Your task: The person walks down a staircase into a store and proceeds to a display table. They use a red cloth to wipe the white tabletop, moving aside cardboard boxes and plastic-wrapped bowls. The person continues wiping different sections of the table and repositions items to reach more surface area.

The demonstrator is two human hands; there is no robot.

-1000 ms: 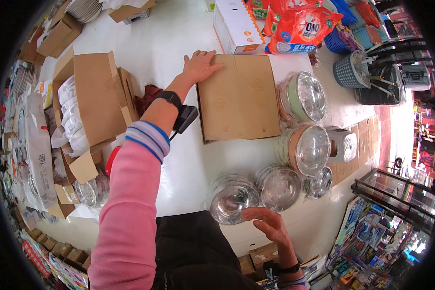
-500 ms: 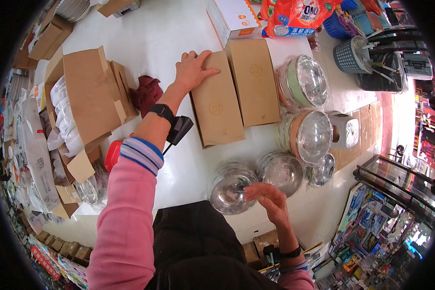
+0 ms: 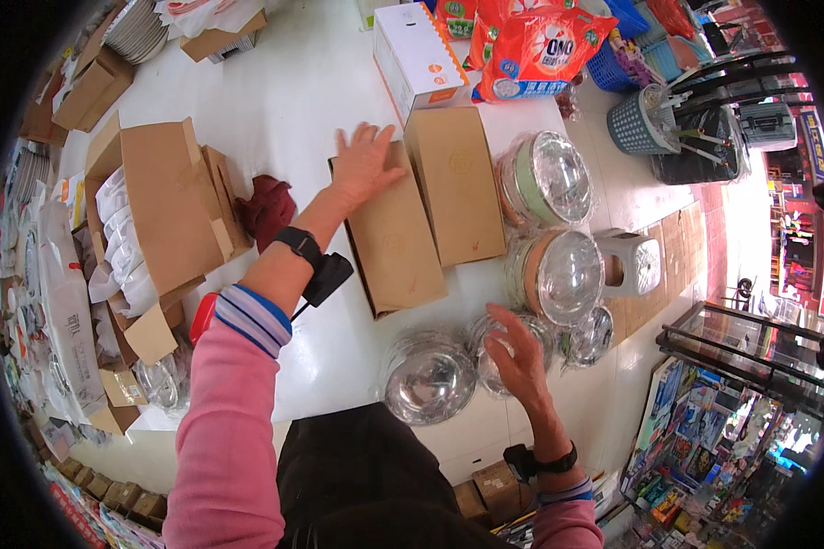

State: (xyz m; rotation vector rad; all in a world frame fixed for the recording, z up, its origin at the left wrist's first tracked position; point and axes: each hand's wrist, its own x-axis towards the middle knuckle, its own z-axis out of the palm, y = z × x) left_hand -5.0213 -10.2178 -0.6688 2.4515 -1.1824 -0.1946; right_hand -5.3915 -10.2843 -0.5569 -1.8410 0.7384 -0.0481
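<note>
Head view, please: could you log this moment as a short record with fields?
left hand: left hand flat on the nearer brown box, fingers spread
right hand: right hand open on a wrapped steel bowl
beside it: a second wrapped steel bowl
other box: second brown box alongside the first
surface: white table

The left hand [image 3: 364, 165] lies flat, fingers spread, on the far end of a closed brown cardboard box [image 3: 392, 240] on the white table [image 3: 275, 101]. A second brown box [image 3: 456, 183] lies just right of it, touching. The right hand [image 3: 515, 352] hovers open over a plastic-wrapped steel bowl [image 3: 513, 343]; another wrapped bowl [image 3: 428, 377] sits just to its left. Beyond the right hand stand two wrapped lidded pots [image 3: 558, 274].
</note>
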